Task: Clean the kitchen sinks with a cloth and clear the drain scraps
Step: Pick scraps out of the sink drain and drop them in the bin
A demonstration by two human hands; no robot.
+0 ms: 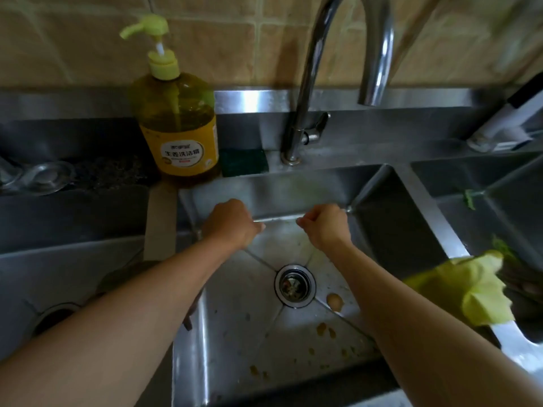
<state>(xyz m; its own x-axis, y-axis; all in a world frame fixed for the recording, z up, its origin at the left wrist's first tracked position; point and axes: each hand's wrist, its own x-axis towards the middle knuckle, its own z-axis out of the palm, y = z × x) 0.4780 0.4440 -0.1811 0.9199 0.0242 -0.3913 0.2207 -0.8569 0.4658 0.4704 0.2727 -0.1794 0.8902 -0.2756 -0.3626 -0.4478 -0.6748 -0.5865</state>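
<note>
Both my arms reach over the middle steel sink (pixel 244 342). My left hand (pixel 230 223) and my right hand (pixel 323 224) hang above its far wall, each with fingers curled into a fist and nothing visibly held. The round drain (pixel 294 285) sits below and between them. Brown food scraps (pixel 335 301) and small specks lie on the sink floor near the drain. A yellow-green cloth (pixel 470 289) is draped over the divider to the right sink. Green scraps (pixel 469 198) lie in the right sink (pixel 499 218).
A chrome faucet (pixel 311 83) arches over the sink's back edge. A yellow dish-soap pump bottle (pixel 179 124) and a dark green sponge (pixel 244 163) stand on the ledge behind. Another basin with a drain (pixel 55 315) is at left. A white sprayer (pixel 505 121) is at right.
</note>
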